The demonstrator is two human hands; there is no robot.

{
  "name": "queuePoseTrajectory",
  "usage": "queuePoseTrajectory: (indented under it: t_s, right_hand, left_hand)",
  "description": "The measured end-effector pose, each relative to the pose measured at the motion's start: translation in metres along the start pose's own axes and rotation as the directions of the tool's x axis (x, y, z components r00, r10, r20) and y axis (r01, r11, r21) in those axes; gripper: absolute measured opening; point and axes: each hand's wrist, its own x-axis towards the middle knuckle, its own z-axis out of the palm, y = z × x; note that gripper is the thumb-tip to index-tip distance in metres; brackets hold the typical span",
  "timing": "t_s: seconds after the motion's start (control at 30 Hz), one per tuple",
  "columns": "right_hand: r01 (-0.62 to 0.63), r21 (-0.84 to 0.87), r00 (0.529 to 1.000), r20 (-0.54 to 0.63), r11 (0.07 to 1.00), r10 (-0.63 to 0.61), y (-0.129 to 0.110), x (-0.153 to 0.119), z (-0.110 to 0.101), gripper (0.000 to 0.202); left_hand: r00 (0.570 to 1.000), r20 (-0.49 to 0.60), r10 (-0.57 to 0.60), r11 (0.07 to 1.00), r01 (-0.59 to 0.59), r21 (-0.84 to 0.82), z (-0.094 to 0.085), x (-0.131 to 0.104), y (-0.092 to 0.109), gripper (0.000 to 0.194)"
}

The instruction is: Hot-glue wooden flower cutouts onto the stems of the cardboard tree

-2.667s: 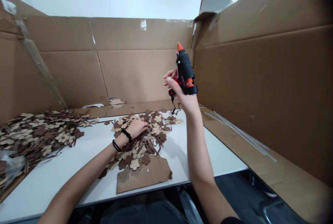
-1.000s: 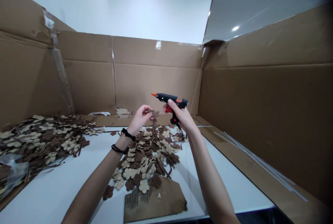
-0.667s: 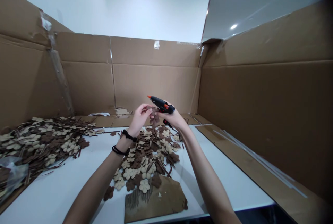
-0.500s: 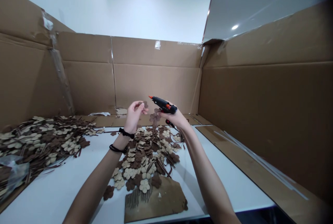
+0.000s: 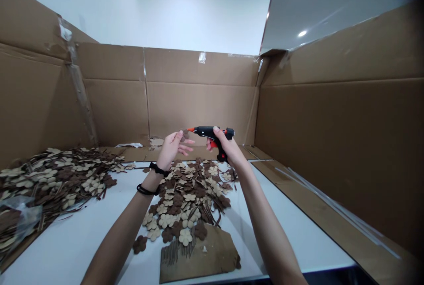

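Between thumb and forefinger, my left hand (image 5: 171,146) pinches a small brown flower cutout (image 5: 185,135), its other fingers spread. My right hand (image 5: 226,146) is wrapped around a black and orange glue gun (image 5: 208,132), thumb on top of the body. The gun lies nearly level, and its orange nozzle is at the flower; whether the tip touches it I cannot tell. Below both hands spreads a pile of brown and cream flower cutouts (image 5: 189,197) mixed with thin brown strips.
A larger heap of flower cutouts and strips (image 5: 66,176) lies at the left, with a clear plastic bag (image 5: 23,216). In front sits a cardboard piece (image 5: 212,256) with dark strips on it. Clear glue sticks (image 5: 334,207) lie at right. Cardboard walls (image 5: 198,104) surround the white table (image 5: 278,232).
The glue gun has swung level, bringing its nozzle to the flower in my left hand. The brown flower seen by my right fingers earlier no longer shows there. My left hand has barely moved.
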Motion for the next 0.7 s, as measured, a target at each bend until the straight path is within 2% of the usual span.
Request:
queuePoseTrajectory:
  t_s: [0.13, 0.3, 0.57, 0.7]
  right_hand:
    - [-0.045, -0.047, 0.999, -0.01, 0.998, 0.045, 0.0, 0.0, 0.0, 0.055]
    - [-0.086, -0.073, 0.995, -0.052, 0.994, 0.083, 0.0, 0.0, 0.0, 0.057]
    - [-0.137, -0.064, 0.988, -0.082, 0.989, 0.131, 0.006, 0.003, -0.001, 0.058]
    - [-0.153, -0.082, 0.985, -0.09, 0.985, 0.146, 0.008, 0.004, -0.003, 0.057]
  left_hand:
    - [0.998, 0.052, 0.042, 0.999, -0.043, 0.022, 0.004, -0.006, 0.007, 0.041]
    - [0.997, 0.061, 0.043, 0.998, -0.045, 0.035, 0.006, -0.011, 0.013, 0.037]
    - [0.997, 0.06, 0.053, 0.998, -0.054, 0.01, 0.004, -0.01, 0.01, 0.044]
    - [0.997, 0.054, 0.048, 0.997, -0.051, 0.056, 0.003, -0.011, 0.01, 0.042]
